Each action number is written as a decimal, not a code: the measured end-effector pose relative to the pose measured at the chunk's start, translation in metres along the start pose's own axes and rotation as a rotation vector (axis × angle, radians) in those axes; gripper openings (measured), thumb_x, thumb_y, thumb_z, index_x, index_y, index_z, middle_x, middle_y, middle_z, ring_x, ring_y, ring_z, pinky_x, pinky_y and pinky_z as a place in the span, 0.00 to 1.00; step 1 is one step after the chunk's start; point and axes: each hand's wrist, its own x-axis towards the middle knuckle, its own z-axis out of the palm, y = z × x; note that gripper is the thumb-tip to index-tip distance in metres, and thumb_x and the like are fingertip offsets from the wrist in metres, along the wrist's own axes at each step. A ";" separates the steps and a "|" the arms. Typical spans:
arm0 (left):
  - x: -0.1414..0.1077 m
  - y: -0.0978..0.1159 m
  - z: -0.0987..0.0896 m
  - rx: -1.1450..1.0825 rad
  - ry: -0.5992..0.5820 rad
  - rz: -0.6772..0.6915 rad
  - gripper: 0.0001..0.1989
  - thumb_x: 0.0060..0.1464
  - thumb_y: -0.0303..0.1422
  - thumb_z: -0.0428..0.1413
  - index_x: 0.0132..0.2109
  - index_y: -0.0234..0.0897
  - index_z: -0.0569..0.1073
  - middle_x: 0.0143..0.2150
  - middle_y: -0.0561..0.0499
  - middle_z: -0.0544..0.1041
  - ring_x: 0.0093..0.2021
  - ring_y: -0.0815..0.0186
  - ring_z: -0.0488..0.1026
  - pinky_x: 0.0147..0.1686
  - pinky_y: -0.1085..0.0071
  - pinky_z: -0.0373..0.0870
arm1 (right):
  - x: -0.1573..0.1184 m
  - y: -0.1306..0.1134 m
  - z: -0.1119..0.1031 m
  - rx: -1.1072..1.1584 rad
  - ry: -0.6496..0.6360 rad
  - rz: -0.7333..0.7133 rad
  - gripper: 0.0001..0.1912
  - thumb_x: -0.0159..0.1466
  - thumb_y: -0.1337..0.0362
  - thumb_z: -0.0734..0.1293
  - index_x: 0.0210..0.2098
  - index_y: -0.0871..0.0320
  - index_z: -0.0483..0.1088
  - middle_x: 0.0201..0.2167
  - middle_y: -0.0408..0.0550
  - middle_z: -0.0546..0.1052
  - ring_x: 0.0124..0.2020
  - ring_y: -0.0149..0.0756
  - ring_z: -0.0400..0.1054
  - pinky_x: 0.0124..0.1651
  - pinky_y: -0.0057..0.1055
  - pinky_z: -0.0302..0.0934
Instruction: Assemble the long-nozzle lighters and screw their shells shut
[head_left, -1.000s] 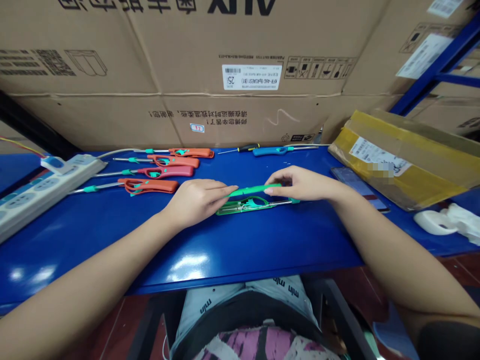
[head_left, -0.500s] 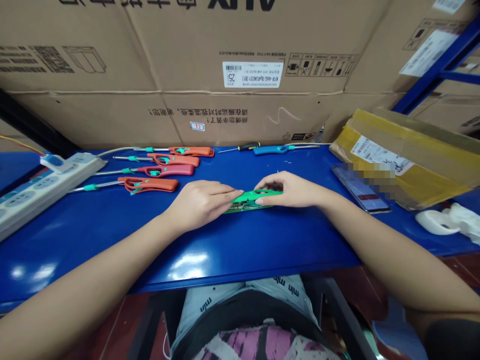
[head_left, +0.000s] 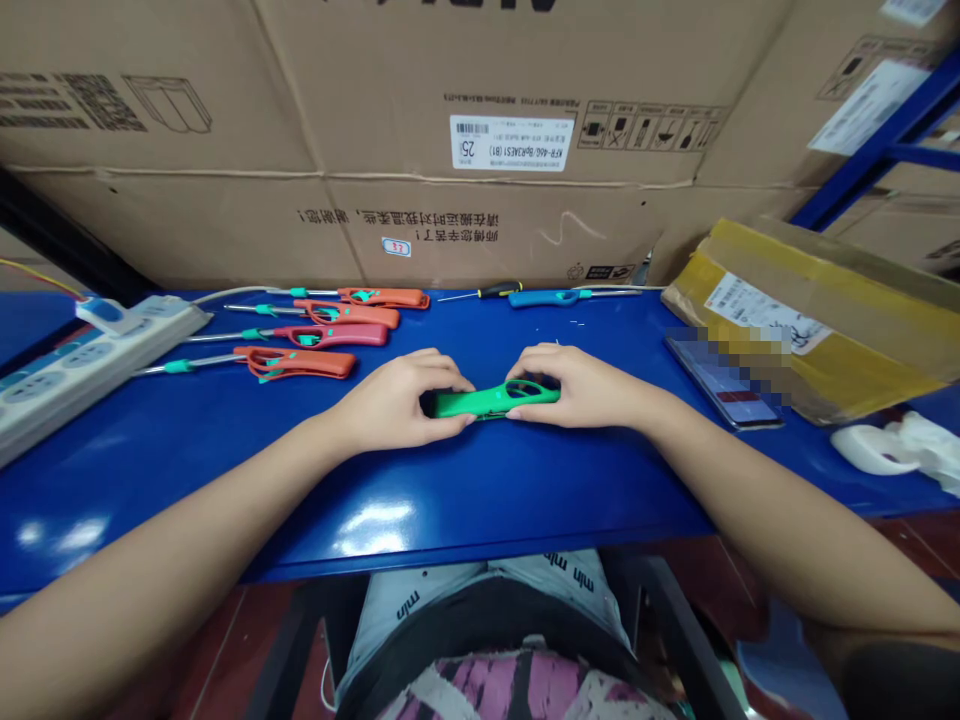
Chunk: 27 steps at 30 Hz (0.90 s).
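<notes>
In the head view, the green cover (head_left: 495, 399), edge-on a second ago, now faces up over the table (head_left: 480, 500), hiding the metal insides. The left hand (head_left: 394, 402) now clasps one end between fingers (head_left: 445, 376) and thumb; the right hand (head_left: 585, 388) grips the looped end.

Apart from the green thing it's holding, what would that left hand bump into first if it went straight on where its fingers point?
Most likely the bare right hand, just across, holding the other end of the slim green plastic lighter handle; depth is hard to judge in one view.
</notes>
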 end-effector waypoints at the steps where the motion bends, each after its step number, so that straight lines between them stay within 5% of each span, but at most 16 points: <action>1: 0.000 0.000 -0.001 -0.011 -0.005 -0.009 0.13 0.59 0.37 0.61 0.46 0.35 0.81 0.40 0.47 0.80 0.41 0.61 0.75 0.45 0.64 0.71 | 0.000 0.000 0.001 -0.033 -0.004 -0.019 0.16 0.63 0.54 0.72 0.44 0.59 0.75 0.39 0.50 0.77 0.40 0.40 0.69 0.47 0.37 0.60; 27: -0.002 -0.004 -0.008 0.061 -0.116 -0.121 0.15 0.58 0.40 0.61 0.48 0.37 0.81 0.45 0.47 0.79 0.42 0.60 0.77 0.45 0.64 0.73 | 0.000 0.005 0.007 -0.109 -0.045 -0.044 0.21 0.66 0.54 0.69 0.53 0.59 0.75 0.50 0.55 0.75 0.50 0.46 0.70 0.54 0.43 0.65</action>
